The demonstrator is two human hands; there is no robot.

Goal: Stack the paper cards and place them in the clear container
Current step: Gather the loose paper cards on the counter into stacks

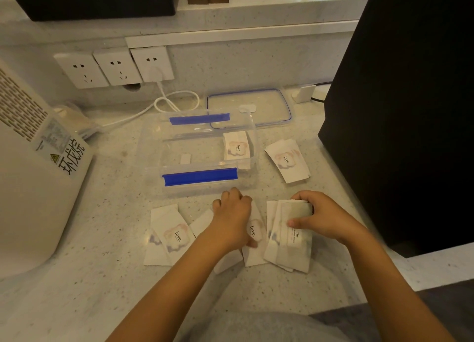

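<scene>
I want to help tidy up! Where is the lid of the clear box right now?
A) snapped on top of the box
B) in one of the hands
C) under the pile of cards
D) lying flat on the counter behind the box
D: the lid, with its blue edge, lies flat on the counter behind the open clear box, near the wall.

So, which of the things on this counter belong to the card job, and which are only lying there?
Belongs to the job:
- cards in the right hand
- card under the left hand
- loose cards on the counter, left
- loose cards right of the box
- clear container, some cards already inside
- its lid

Only lying about:
- white appliance
- wall sockets
- white cable
</scene>
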